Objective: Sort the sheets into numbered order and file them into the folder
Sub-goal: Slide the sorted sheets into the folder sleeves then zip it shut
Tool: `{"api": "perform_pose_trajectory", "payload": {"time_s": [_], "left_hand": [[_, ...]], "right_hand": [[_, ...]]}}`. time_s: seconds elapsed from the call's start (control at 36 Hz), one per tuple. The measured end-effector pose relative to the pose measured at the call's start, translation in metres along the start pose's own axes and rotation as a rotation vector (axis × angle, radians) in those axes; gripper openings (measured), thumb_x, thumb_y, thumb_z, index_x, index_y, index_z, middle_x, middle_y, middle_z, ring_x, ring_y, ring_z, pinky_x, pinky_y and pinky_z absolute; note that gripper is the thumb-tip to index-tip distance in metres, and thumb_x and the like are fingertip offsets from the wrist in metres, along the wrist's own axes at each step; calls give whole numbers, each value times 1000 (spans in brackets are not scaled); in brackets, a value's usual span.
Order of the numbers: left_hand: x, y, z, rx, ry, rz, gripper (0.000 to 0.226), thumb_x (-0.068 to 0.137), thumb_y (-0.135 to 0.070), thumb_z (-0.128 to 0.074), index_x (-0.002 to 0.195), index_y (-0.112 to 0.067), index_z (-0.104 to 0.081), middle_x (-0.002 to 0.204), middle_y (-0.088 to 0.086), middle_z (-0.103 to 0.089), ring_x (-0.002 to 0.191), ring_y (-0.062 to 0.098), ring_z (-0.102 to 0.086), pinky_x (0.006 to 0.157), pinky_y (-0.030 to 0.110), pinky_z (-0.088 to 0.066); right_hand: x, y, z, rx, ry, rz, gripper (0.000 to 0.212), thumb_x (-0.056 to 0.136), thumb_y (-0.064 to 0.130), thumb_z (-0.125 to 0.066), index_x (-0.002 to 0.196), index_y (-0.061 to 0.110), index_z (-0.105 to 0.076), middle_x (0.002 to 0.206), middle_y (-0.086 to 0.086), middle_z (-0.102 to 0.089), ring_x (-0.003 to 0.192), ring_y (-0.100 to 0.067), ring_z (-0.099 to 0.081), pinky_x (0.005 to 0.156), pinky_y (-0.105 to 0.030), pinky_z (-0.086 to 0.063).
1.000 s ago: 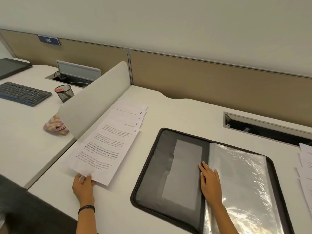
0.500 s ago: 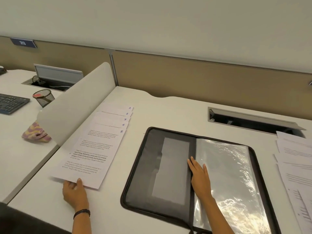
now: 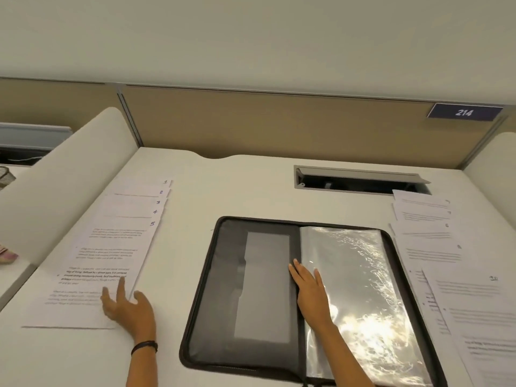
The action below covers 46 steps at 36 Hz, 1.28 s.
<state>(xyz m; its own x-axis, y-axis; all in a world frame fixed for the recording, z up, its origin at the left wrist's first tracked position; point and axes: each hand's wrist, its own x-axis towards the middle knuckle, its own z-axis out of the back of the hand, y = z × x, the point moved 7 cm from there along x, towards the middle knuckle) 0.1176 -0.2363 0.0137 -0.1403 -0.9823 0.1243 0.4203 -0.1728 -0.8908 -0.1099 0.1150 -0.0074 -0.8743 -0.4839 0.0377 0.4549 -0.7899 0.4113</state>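
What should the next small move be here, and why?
Probably the left hand pinching the near corner of the fanned sheets 1 to 5 to lift them: it is open over that corner, while the right hand lies flat on the clear sleeve of the open folder.

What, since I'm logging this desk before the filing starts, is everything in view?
numbered sheets: five, white, fanned along the desk's left side, marked 1 to 5
loose sheets: several, white, overlapping at the desk's right edge
folder: one, black, open at the middle of the desk
clear sleeves: count unclear, transparent, the folder's right half
desk: one, white
cable slot: one, grey, back right of the desk
partition: one, beige, behind the desk
number plate: one, blue, reads 214, on the partition's right
divider: one, white, left of the desk
wristband: one, black, left wrist
left hand: fingers spread, at the numbered sheets' near corner
right hand: flat on the folder by its spine
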Motion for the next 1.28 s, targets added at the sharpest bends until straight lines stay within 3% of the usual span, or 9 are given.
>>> {"api": "perform_pose_trajectory", "payload": {"time_s": [0.08, 0.28, 0.39, 0.5, 0.56, 0.83, 1.0, 1.11, 1.28], "left_hand": [[-22, -21, -31, -23, 98, -90, 49, 88, 13, -50, 135, -3, -50, 150, 22, -29, 139, 37, -22, 113, 53, -25], [-96, -74, -102, -96, 506, -273, 37, 94, 5, -48, 129, -3, -54, 135, 17, -51, 126, 32, -46, 108, 38, -32], [-142, -92, -137, -118, 715, -271, 33, 95, -1, -50, 125, -13, -58, 125, 5, -59, 112, 27, -57, 101, 44, -45], [-187, -110, -163, -166, 846, -303, 30, 96, -6, -52, 122, -19, -57, 126, -3, -55, 120, 16, -49, 105, 34, -39], [-206, -116, -177, -167, 894, -335, 30, 95, -6, -52, 122, -19, -57, 128, -1, -55, 122, 16, -48, 108, 35, -37], [-292, -164, -232, -161, 1086, -481, 34, 97, -7, -50, 123, -28, -55, 134, -6, -51, 127, 12, -43, 109, 30, -32], [-321, -191, -260, -209, 1155, -503, 36, 98, -9, -49, 115, -39, -54, 127, -16, -53, 120, -4, -46, 107, 22, -34], [-339, -200, -284, -186, 1185, -539, 32, 98, -12, -49, 120, -35, -56, 130, -12, -54, 125, 5, -46, 109, 29, -35], [-371, -222, -317, -177, 1230, -554, 29, 99, -15, -47, 124, -26, -57, 133, -5, -54, 128, 14, -46, 110, 37, -35]], "right_hand": [[-7, -11, -1, 23, 7, -11, 63, 94, -7, -34, 148, 23, -25, 156, 5, -19, 145, -19, -19, 114, -26, 9], [-15, -25, 3, 172, 15, -27, 60, 91, -11, -35, 143, 18, -39, 153, 4, -30, 142, -18, -27, 108, -8, 18], [-12, -27, 18, 372, 94, -42, 47, 96, -2, -34, 136, 17, -50, 146, 2, -42, 136, -12, -36, 116, -16, -7], [-11, -40, 50, 550, 116, -79, 39, 96, 0, -39, 124, 15, -61, 127, -1, -61, 120, -10, -54, 97, -1, -32], [-13, -51, 68, 615, 95, -94, 35, 96, 0, -42, 119, 14, -65, 118, 3, -64, 109, -5, -58, 96, -8, -40], [-30, -146, 127, 654, -93, -182, 35, 95, -3, -42, 111, 15, -68, 108, 6, -67, 97, 10, -58, 87, -7, -43], [-35, -194, 149, 681, -196, -256, 33, 95, -4, -42, 111, 11, -67, 102, 12, -65, 94, 16, -57, 85, -4, -42], [-38, -221, 156, 677, -241, -264, 30, 96, 0, -44, 112, 13, -67, 100, 8, -66, 77, -1, -63, 73, -5, -45], [-42, -261, 168, 637, -293, -250, 35, 94, -6, -44, 109, 19, -64, 112, 8, -62, 107, -7, -57, 93, -2, -36]]}}
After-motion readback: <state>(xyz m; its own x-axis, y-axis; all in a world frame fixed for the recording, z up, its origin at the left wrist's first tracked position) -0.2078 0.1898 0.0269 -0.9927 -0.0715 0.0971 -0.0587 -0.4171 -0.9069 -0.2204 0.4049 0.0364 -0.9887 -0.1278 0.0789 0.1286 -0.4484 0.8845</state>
